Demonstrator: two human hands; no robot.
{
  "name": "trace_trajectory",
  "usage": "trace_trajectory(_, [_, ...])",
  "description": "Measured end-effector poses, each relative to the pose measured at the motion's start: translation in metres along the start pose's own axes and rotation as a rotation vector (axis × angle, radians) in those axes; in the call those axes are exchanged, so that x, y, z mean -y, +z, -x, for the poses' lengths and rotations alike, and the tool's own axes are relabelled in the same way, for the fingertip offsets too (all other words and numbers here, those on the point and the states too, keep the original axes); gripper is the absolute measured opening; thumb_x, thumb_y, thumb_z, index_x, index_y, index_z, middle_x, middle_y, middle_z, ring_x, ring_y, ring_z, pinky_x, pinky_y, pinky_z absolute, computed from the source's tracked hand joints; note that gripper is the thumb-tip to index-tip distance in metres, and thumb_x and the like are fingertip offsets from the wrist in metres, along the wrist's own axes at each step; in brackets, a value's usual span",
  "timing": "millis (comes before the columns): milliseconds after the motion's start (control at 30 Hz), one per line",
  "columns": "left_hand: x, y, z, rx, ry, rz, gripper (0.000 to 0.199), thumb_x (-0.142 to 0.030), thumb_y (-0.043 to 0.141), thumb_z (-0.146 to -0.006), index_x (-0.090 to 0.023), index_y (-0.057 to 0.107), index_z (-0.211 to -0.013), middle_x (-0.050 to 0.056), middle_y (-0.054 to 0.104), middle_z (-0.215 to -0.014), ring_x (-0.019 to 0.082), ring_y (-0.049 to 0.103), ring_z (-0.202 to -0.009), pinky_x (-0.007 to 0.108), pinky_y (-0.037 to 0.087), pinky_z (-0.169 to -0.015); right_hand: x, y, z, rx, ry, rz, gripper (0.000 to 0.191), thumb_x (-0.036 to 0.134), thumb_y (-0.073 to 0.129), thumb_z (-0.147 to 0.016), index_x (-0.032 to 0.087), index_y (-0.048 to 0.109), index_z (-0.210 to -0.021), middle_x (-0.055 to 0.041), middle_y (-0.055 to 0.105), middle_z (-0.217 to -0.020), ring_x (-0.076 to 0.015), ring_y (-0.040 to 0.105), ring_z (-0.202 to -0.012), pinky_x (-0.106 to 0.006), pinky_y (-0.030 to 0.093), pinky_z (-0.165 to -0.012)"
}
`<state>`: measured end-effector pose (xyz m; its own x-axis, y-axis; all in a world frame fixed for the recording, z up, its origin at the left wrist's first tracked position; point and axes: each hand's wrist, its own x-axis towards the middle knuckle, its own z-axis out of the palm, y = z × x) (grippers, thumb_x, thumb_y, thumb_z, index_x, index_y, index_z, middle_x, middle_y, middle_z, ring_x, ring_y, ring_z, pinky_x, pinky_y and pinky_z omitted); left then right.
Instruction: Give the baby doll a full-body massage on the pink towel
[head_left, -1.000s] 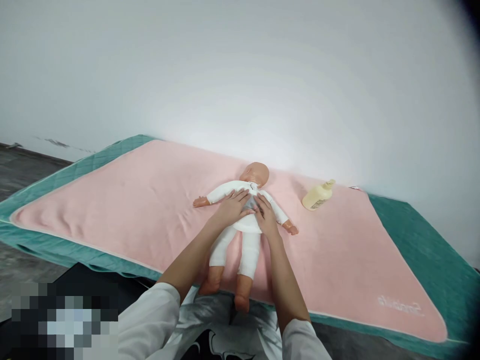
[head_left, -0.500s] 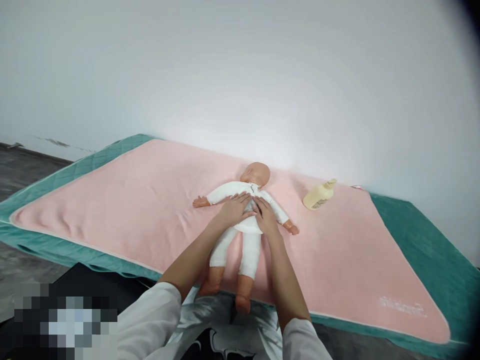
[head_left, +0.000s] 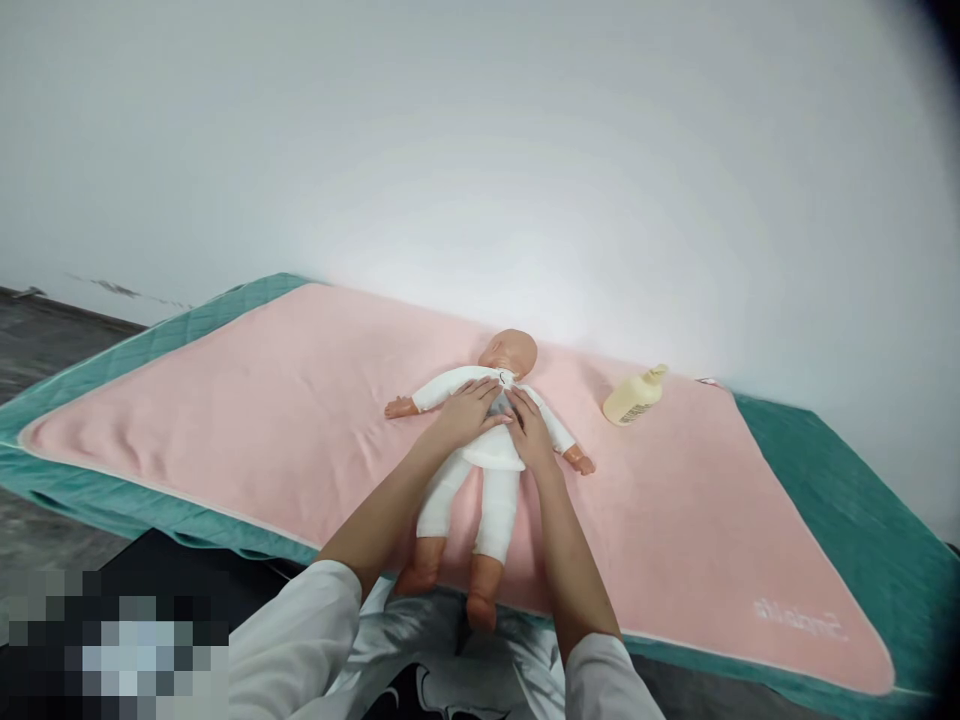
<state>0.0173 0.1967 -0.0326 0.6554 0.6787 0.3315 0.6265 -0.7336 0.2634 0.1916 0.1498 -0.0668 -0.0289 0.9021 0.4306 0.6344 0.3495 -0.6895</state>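
Note:
A doll in white clothes (head_left: 499, 455) lies on a pink mat (head_left: 300, 400), its head toward the wall and its feet toward me. Its face is turned to the left, and its arms are spread. My left hand (head_left: 471, 410) rests flat on the left side of its torso, fingers stretched out. On the right side of the torso lies my right hand (head_left: 529, 420), also flat with extended fingers. The two thumbs come close together at the middle. Neither hand grips anything.
A pale yellow pump bottle (head_left: 634, 397) lies tilted on the mat, right of the doll. Under the mat is a green padded cover (head_left: 840, 480). A white wall (head_left: 480, 170) stands behind. A dark object (head_left: 195, 570) is at the lower left, partly pixelated.
The view has shifted very slightly. Both hands remain on the doll's torso, with hardly any visible movement.

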Motion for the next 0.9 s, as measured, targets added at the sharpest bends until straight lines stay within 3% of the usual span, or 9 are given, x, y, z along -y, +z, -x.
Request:
trace_trajectory(233, [0.005, 0.002, -0.007, 0.046, -0.009, 0.022, 0.068, -0.060, 0.037, -0.095, -0.013, 0.043, -0.145, 0.014, 0.043, -0.151, 0.025, 0.033, -0.145, 0.046, 0.022, -0.120, -0.012, 0.003, -0.012, 0.030, -0.020, -0.006, 0.050, 0.043, 0.042, -0.096, 0.020, 0.053, -0.139, -0.0106, 0.049, -0.148, -0.0233, 0.040, -0.141, -0.047, 0.028, -0.121])
trace_trajectory(567, [-0.003, 0.004, -0.011, 0.084, -0.049, 0.060, 0.062, -0.055, 0.039, -0.096, -0.017, 0.044, -0.145, 0.013, 0.043, -0.151, 0.025, 0.032, -0.145, 0.050, 0.020, -0.120, -0.015, 0.005, -0.008, 0.007, 0.030, -0.029, 0.049, 0.040, 0.043, -0.094, 0.019, 0.055, -0.137, -0.0105, 0.054, -0.144, -0.0243, 0.046, -0.137, -0.047, 0.032, -0.118])
trace_trajectory(900, [0.001, 0.010, -0.008, 0.095, -0.071, 0.088, 0.058, -0.052, 0.036, -0.098, -0.017, 0.044, -0.143, 0.014, 0.046, -0.150, 0.023, 0.035, -0.144, 0.048, 0.019, -0.120, -0.019, 0.014, -0.008, 0.015, 0.011, 0.023, 0.049, 0.038, 0.038, -0.095, 0.017, 0.055, -0.137, -0.0110, 0.055, -0.143, -0.0249, 0.045, -0.137, -0.047, 0.031, -0.119])
